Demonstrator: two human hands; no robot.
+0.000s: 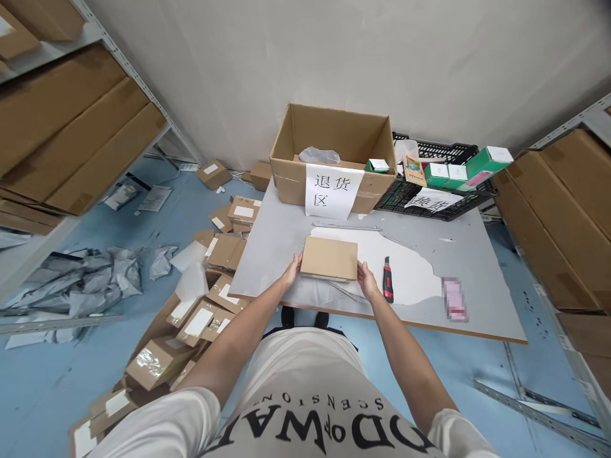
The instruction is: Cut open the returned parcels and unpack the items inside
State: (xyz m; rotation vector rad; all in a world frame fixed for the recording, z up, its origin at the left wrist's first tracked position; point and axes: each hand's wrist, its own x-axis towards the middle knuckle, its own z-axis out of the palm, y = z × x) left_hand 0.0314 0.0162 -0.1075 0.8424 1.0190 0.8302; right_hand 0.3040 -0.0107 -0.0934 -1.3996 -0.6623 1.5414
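A plain brown cardboard box is between my two hands near the front of the grey table. My left hand grips its left end, and my right hand grips its right end. Whether the box rests on the table or is slightly raised, I cannot tell. White sheet material lies under and beside it. Just right of my right hand is a red and black utility knife. Farther right lies a pink item, blurred out.
A large open carton with a paper sign stands at the table's back. Beside it, a black crate holds green and white boxes. Many parcels are heaped on the floor at left. Shelves with cartons flank both sides.
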